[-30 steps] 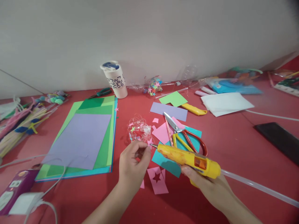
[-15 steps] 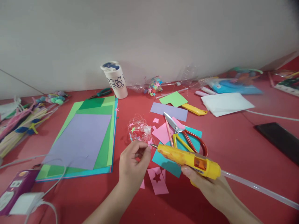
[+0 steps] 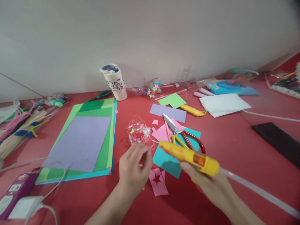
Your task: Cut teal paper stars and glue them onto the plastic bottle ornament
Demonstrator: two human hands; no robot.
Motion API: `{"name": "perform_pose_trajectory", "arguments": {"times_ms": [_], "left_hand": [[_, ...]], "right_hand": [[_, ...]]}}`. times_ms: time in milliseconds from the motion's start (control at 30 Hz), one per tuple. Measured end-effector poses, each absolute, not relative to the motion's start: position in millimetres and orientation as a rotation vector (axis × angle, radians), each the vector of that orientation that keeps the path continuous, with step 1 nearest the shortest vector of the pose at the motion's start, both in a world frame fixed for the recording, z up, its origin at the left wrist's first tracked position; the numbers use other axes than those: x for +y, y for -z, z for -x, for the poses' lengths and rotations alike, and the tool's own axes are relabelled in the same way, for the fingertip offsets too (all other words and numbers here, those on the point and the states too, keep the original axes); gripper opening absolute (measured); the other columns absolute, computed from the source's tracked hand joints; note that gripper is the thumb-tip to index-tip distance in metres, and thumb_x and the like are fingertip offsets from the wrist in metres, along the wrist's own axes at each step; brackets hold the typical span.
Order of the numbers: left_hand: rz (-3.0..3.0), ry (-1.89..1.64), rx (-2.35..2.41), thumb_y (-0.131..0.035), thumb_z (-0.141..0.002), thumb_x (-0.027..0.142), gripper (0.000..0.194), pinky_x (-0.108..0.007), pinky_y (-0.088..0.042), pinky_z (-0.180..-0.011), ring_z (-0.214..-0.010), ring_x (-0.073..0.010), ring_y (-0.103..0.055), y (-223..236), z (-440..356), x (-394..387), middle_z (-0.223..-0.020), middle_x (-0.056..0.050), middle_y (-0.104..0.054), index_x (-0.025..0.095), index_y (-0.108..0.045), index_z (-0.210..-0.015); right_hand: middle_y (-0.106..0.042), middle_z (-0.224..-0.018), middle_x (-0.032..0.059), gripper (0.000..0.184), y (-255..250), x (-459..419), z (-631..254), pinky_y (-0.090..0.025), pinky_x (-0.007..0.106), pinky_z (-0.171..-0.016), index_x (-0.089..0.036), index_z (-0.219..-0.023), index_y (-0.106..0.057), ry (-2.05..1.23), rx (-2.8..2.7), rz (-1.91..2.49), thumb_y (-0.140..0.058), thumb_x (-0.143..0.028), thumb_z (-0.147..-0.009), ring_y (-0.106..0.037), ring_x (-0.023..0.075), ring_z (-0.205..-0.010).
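My right hand (image 3: 206, 178) is wrapped round a yellow hot glue gun (image 3: 187, 153), with a long clear glue stick (image 3: 255, 189) running out of its back. The metal nozzle points left and lies close to the fingertips of my left hand (image 3: 134, 165). Thumb and forefinger of that hand are pinched together on a small pink paper star (image 3: 152, 147); little of it shows now. Just beyond them rests a tangle of clear plastic strands (image 3: 138, 129) with paper stars stuck on it. Scissors (image 3: 179, 131) with red and yellow handles lie behind the glue gun.
Coloured paper sheets (image 3: 82, 143) are stacked at left, beside a purple power strip (image 3: 20, 189) and cables. A white cup (image 3: 114, 82) stands near the wall. Pink scraps (image 3: 158, 184), a yellow cutter (image 3: 193, 110), a white packet (image 3: 225, 104) and a black phone (image 3: 276, 139) lie about.
The glue gun's nozzle has risen slightly and drawn a little away from my left fingertips. The pink star shows less than before. The view has shifted slightly.
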State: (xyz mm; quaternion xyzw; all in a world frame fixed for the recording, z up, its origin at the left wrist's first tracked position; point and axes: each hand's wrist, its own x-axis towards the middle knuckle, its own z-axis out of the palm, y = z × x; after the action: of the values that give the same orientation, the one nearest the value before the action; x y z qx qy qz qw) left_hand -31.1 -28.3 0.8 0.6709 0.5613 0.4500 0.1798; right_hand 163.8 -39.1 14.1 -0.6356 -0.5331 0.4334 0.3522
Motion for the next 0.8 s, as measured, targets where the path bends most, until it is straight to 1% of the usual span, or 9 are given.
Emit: {"name": "perform_pose_trajectory", "arguments": {"times_ms": [100,200,233,300,400,500,633,733,800], "left_hand": [[-1.434,-1.237,1.562,-0.054,-0.080,0.018,0.013,-0.022,-0.044,-0.053,-0.054,-0.0111,-0.053,-4,31,-27,-0.061,0.002,-0.056,0.021,-0.056,-0.068],[-1.206,-1.243,1.490,-0.058,-0.077,0.021,0.010,-0.022,-0.044,-0.049,-0.050,-0.0105,-0.054,-6,32,-24,-0.060,0.003,-0.057,0.020,-0.056,-0.067],[-1.166,-1.244,1.461,-0.059,-0.076,0.020,0.009,-0.021,-0.044,-0.048,-0.049,-0.0100,-0.054,-6,31,-24,-0.059,0.003,-0.058,0.019,-0.057,-0.067],[-1.095,-1.219,1.400,-0.061,-0.074,0.020,0.008,-0.020,-0.044,-0.045,-0.047,-0.0091,-0.054,-7,30,-23,-0.058,0.003,-0.058,0.019,-0.057,-0.067],[-0.967,-1.168,1.312,-0.062,-0.073,0.020,0.010,-0.019,-0.042,-0.044,-0.046,-0.0080,-0.053,-8,26,-24,-0.057,0.003,-0.060,0.017,-0.057,-0.066],[-0.884,-1.143,1.249,-0.062,-0.073,0.021,0.011,-0.019,-0.040,-0.042,-0.044,-0.0074,-0.053,-7,24,-24,-0.056,0.003,-0.060,0.017,-0.057,-0.065],[-0.844,-1.116,1.200,-0.063,-0.074,0.023,0.012,-0.018,-0.039,-0.041,-0.043,-0.0067,-0.052,-5,23,-24,-0.056,0.003,-0.061,0.017,-0.057,-0.066],[-0.811,-1.077,1.153,-0.063,-0.073,0.024,0.012,-0.017,-0.038,-0.040,-0.042,-0.0061,-0.052,-5,24,-24,-0.055,0.003,-0.060,0.017,-0.056,-0.067],[-0.787,-1.036,1.115,-0.063,-0.073,0.025,0.013,-0.017,-0.038,-0.039,-0.041,-0.0060,-0.052,-6,23,-25,-0.055,0.004,-0.060,0.017,-0.056,-0.065]], "right_hand": [[-0.066,-0.073,0.0030,0.022,-12,-27,-183,-0.046,0.029,-0.053,-0.023,-0.078,-0.065,-1.190,-1.269,1.681,-0.066,-0.042,-0.067,-0.060,0.0219,-0.064],[-0.071,-0.083,0.0038,0.020,-7,-10,-210,-0.051,0.028,-0.062,-0.022,-0.080,-0.068,-1.269,-1.505,1.666,-0.063,-0.036,-0.066,-0.066,0.0252,-0.078],[-0.071,-0.079,0.0032,0.026,-6,-5,-218,-0.050,0.028,-0.058,-0.021,-0.083,-0.068,-1.181,-1.618,1.751,-0.060,-0.042,-0.070,-0.066,0.0238,-0.072],[-0.063,-0.058,0.0016,0.034,-3,4,-230,-0.042,0.027,-0.043,-0.020,-0.072,-0.063,-0.939,-1.738,1.940,-0.055,-0.053,-0.072,-0.059,0.0202,-0.052],[-0.051,-0.046,-0.0001,0.039,1,15,-237,-0.032,0.026,-0.039,-0.024,-0.056,-0.045,-0.719,-1.795,2.061,-0.047,-0.056,-0.077,-0.050,0.0171,-0.042],[-0.048,-0.046,0.0000,0.038,8,22,-240,-0.028,0.026,-0.042,-0.026,-0.053,-0.035,-0.540,-1.902,2.107,-0.048,-0.052,-0.078,-0.049,0.0180,-0.044],[-0.049,-0.045,0.0021,0.038,18,28,-244,-0.022,0.027,-0.043,-0.026,-0.052,-0.034,-0.329,-2.050,2.105,-0.054,-0.047,-0.077,-0.052,0.0217,-0.045],[-0.054,-0.049,0.0072,0.036,15,25,-242,-0.019,0.028,-0.043,-0.025,-0.054,-0.040,-0.153,-2.088,2.041,-0.052,-0.048,-0.079,-0.055,0.0256,-0.046],[-0.061,-0.061,0.0121,0.029,7,18,-234,-0.023,0.029,-0.044,-0.022,-0.064,-0.050,-0.064,-2.102,1.916,-0.048,-0.044,-0.084,-0.058,0.0278,-0.052]]}}
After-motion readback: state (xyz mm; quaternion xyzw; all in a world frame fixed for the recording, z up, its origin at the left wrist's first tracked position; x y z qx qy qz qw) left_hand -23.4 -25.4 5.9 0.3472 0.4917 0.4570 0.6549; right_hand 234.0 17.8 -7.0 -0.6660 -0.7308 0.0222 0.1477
